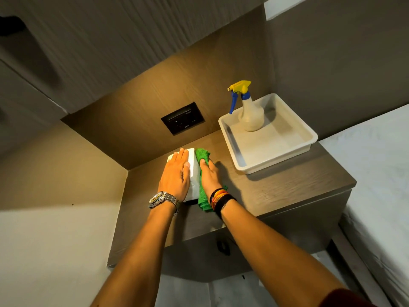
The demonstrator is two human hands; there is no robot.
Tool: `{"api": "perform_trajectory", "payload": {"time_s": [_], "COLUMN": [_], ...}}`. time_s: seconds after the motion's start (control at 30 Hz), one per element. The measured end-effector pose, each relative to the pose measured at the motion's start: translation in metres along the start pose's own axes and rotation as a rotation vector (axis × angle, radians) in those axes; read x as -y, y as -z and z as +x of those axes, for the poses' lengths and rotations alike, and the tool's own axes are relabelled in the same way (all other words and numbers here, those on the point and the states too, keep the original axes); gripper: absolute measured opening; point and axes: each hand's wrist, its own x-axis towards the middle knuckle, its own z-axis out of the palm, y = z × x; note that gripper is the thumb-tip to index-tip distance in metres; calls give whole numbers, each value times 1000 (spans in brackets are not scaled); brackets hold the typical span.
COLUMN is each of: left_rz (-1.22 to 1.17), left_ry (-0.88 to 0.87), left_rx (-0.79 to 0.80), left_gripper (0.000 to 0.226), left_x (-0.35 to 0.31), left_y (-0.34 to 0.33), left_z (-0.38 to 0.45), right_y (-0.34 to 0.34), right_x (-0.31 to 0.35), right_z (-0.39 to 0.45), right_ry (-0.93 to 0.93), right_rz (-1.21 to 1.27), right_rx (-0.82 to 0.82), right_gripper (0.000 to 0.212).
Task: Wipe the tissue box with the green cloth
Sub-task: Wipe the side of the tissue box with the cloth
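A white tissue box (194,173) stands on the wooden bedside table (276,193), near its left back corner. My left hand (176,173) lies flat on top of the box, fingers together, holding it down. My right hand (209,176) presses the green cloth (202,191) against the box's right side. The cloth shows above my fingertips and hangs below my wrist. Most of the box's top is hidden under my left hand.
A white plastic tray (276,151) sits at the table's back right, with a spray bottle (251,114) with a yellow and blue trigger standing in it. A dark socket panel (182,118) is set in the back wall. A bed (376,169) borders the table on the right.
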Motion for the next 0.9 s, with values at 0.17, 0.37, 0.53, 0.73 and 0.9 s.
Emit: {"api": "perform_trajectory", "payload": {"time_s": [0.17, 0.37, 0.53, 0.73, 0.9], "left_rz": [1, 0, 3, 25, 33], "left_ry": [-23, -13, -3, -26, -15], "left_rx": [5, 7, 4, 22, 20], "left_gripper": [57, 58, 59, 58, 59], "left_x": [3, 1, 2, 5, 2], "left_y": [-1, -1, -2, -2, -2], "left_z": [2, 1, 1, 1, 1], "right_y": [6, 5, -3, 4, 10], "right_x": [-21, -28, -3, -37, -37], "right_z": [-49, -22, -5, -54, -27], "right_ry": [176, 120, 106, 267, 77], "right_rz": [-50, -67, -58, -78, -44], "right_rx": [67, -21, 0, 35, -13], "right_gripper": [46, 45, 43, 46, 42]}}
